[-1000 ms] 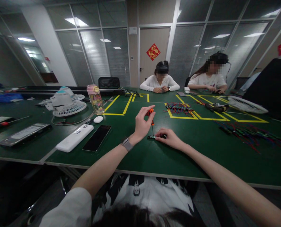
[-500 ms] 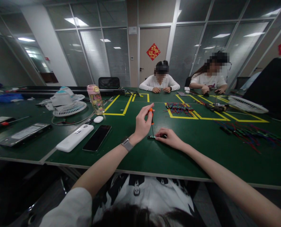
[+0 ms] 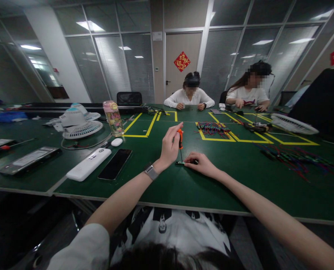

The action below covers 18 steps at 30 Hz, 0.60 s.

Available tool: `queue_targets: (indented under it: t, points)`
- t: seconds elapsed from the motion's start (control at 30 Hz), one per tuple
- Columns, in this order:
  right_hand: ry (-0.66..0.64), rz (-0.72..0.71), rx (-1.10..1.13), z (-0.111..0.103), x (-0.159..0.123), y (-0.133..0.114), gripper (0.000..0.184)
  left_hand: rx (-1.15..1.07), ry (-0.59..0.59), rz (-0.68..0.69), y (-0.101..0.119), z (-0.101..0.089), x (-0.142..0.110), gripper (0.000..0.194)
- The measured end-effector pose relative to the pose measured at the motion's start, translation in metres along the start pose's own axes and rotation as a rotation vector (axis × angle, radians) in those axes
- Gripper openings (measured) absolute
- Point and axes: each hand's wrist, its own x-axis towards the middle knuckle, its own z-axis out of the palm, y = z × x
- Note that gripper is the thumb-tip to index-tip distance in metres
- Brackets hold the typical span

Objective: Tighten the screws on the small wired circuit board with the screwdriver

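Note:
An orange-and-black screwdriver (image 3: 180, 139) stands upright, its handle between the thumb and fingers of my left hand (image 3: 170, 144). The screwdriver's tip meets a small green circuit board (image 3: 180, 163) lying on the dark green table (image 3: 161, 187). From the right, the closed fingers of my right hand (image 3: 199, 164) pinch the board's end. Part of the board is hidden under those fingers.
Left of my hands lie a black phone (image 3: 115, 164), a white power bank (image 3: 89, 164) and a white oval case (image 3: 116, 142). A drink bottle (image 3: 114, 119) and fan parts (image 3: 82, 125) stand behind. Wired boards (image 3: 214, 129) lie inside yellow tape. Two people sit opposite.
The screwdriver handle has turned slightly and shows more orange. My right hand stays on the board. Across the table, both people's hands have shifted a little.

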Motion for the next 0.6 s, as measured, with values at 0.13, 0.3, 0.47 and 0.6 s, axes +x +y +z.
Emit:
queue_targets:
  t: [0.13,0.3,0.47,0.6]
  points:
    - [-0.002,0.000,-0.003,-0.0008,0.0004,-0.0012,0.018,-0.091,0.015,-0.061,-0.0040,0.0032,-0.0011,0.034]
    - [-0.005,0.006,-0.018,-0.0013,0.0003,-0.0025,0.016,0.018,0.076,0.018,-0.0003,0.0024,-0.0005,0.026]
    - [-0.006,0.009,-0.018,-0.0013,0.0001,-0.0024,0.015,0.110,0.087,0.056,0.0036,-0.0015,0.0002,0.024]
    - [-0.017,0.007,-0.019,-0.0013,0.0002,-0.0017,0.016,-0.004,0.015,0.024,-0.0020,0.0002,-0.0005,0.032]
